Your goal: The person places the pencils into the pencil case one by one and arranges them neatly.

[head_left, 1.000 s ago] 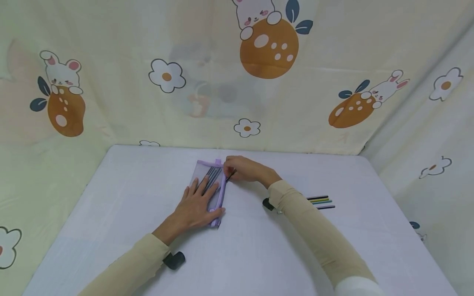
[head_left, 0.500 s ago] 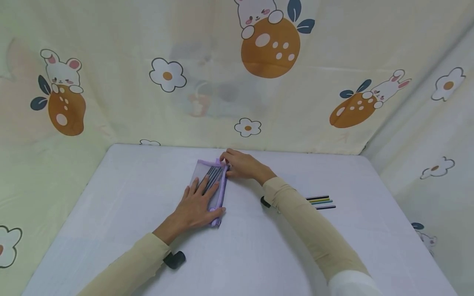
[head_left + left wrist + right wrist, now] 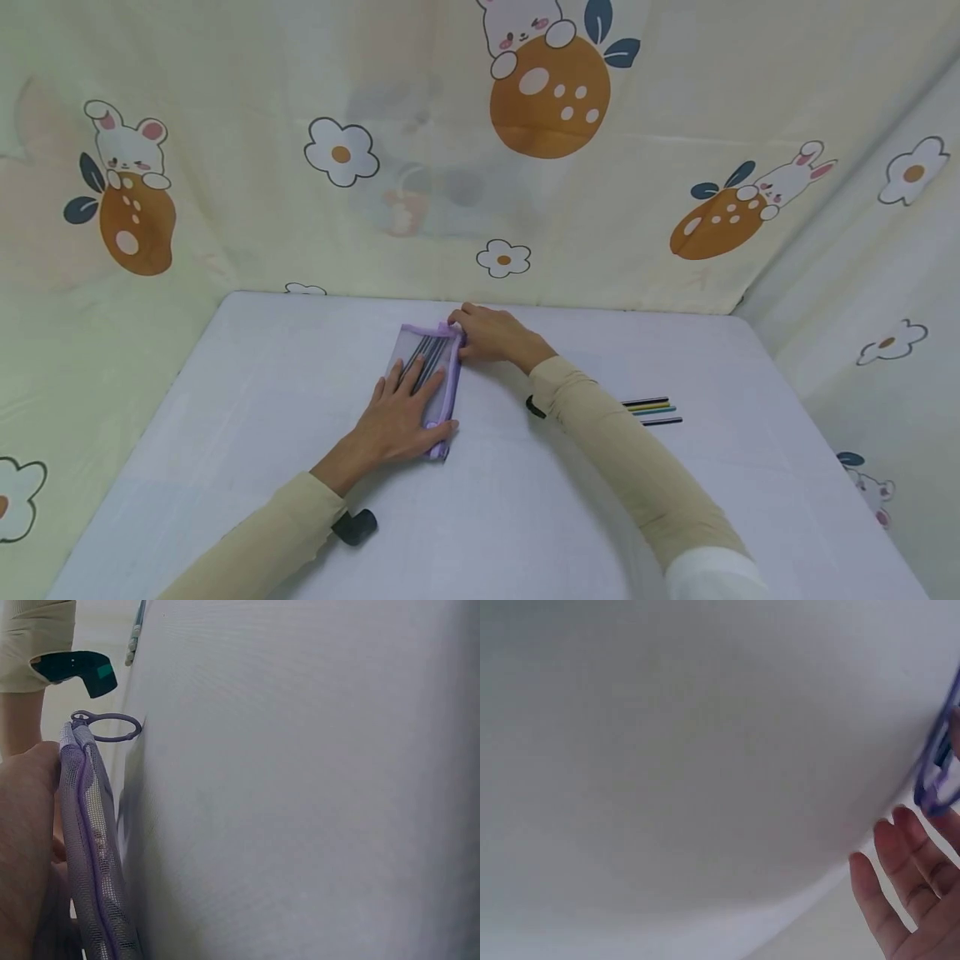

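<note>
A purple mesh zip pouch (image 3: 452,379) lies on the white table in the head view, with several dark pencils (image 3: 431,348) showing through its mesh. My left hand (image 3: 393,421) rests flat on it, fingers spread and straight, thumb across the zipped edge. My right hand (image 3: 491,333) is at the far right corner. There, thumb and index finger pinch the end of the pouch, while the other fingers (image 3: 896,847) extend loosely in the right wrist view. A dark tip (image 3: 943,750) shows within the opening. In the left wrist view, a ring pull (image 3: 112,726) hangs at the zip's near end.
Several loose pencils (image 3: 651,408), black, yellow and teal among them, lie to the right, partly behind the right sleeve (image 3: 626,467). A patterned curtain (image 3: 420,208) hangs along the table's far edge.
My right hand has moved slightly up and left onto the pouch's corner. The dark pencil that stuck out beside it has gone from sight. My left hand stays in place.
</note>
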Available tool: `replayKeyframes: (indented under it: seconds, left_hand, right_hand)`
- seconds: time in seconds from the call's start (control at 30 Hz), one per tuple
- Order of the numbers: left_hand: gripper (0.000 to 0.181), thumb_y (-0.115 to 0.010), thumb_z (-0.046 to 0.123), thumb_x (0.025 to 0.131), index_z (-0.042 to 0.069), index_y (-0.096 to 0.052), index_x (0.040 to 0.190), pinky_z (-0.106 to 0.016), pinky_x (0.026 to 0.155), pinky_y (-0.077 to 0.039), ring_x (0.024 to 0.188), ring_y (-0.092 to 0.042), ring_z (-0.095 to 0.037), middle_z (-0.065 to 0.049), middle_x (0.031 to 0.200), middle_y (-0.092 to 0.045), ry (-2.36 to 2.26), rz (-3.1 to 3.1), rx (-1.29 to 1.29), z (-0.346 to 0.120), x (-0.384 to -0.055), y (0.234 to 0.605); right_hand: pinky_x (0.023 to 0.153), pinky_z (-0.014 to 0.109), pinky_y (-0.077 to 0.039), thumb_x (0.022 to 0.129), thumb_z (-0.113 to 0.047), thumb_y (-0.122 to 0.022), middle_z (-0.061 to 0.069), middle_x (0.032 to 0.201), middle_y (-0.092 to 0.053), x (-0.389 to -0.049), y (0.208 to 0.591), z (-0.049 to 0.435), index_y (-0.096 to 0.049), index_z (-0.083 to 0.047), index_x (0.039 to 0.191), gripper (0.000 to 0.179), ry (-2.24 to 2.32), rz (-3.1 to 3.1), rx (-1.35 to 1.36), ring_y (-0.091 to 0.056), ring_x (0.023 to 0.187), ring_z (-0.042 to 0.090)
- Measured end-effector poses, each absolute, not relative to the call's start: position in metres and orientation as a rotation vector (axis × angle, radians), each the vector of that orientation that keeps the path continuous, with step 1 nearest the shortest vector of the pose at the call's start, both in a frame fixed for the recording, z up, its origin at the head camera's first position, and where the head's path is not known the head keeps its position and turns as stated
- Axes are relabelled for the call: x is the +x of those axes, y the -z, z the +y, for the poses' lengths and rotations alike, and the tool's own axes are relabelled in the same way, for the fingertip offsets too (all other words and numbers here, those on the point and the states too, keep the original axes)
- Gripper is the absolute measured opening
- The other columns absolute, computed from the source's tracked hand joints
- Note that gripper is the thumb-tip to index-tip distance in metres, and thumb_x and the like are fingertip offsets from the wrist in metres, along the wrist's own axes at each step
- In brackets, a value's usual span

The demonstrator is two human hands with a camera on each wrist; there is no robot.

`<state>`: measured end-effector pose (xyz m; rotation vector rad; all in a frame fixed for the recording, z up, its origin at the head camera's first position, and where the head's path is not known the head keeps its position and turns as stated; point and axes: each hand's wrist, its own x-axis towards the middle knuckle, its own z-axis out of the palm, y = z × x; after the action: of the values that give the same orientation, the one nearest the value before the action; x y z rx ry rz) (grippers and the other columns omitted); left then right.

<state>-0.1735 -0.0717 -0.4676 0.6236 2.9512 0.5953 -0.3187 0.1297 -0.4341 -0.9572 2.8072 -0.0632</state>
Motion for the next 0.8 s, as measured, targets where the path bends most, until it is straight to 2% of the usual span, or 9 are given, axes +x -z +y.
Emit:
replayKeyframes:
  seconds: [0.13,0.27,0.53,0.8]
  left_hand:
    - [0.083,-0.055,0.064,0.092,0.017,-0.038,0.159,-0.070,0.115,-0.021,0.152,-0.012,-0.051,-0.020,0.167,-0.020,-0.585,2.945,0.620,-0.071,-0.174,0.467]
    - [0.083,-0.055,0.064,0.092,0.018,-0.037,0.159,-0.070,0.116,-0.021,0.153,-0.012,-0.050,-0.020,0.168,-0.020,-0.573,2.943,0.616,-0.070,-0.174,0.466]
    - [0.083,-0.055,0.063,0.092,0.018,-0.037,0.159,-0.069,0.116,-0.021,0.153,-0.012,-0.050,-0.020,0.167,-0.021,-0.569,2.950,0.616,-0.070,-0.173,0.467]
    - [0.082,-0.056,0.062,0.092,0.017,-0.037,0.159,-0.069,0.116,-0.020,0.153,-0.013,-0.050,-0.020,0.167,-0.021,-0.580,2.946,0.614,-0.069,-0.172,0.465]
  right_hand:
    - [0.085,0.037,-0.054,0.091,-0.043,-0.074,0.003,0.119,-0.061,-0.315,0.426,0.144,-0.058,-0.016,0.139,0.057,0.160,2.770,-0.933,-0.062,0.098,0.017]
    - [0.085,0.037,-0.053,0.090,-0.042,-0.076,0.001,0.116,-0.063,-0.312,0.419,0.162,-0.064,-0.016,0.132,0.051,0.262,2.746,-0.938,-0.062,0.098,0.017]
    - [0.094,0.042,-0.051,0.094,-0.027,-0.074,0.006,0.116,-0.069,-0.295,0.397,0.194,-0.072,-0.008,0.118,0.030,0.497,2.671,-0.926,-0.064,0.108,0.025]
    - [0.098,0.045,-0.050,0.092,-0.017,-0.076,0.007,0.112,-0.072,-0.284,0.387,0.233,-0.074,-0.011,0.111,0.020,0.694,2.657,-0.884,-0.064,0.105,0.020]
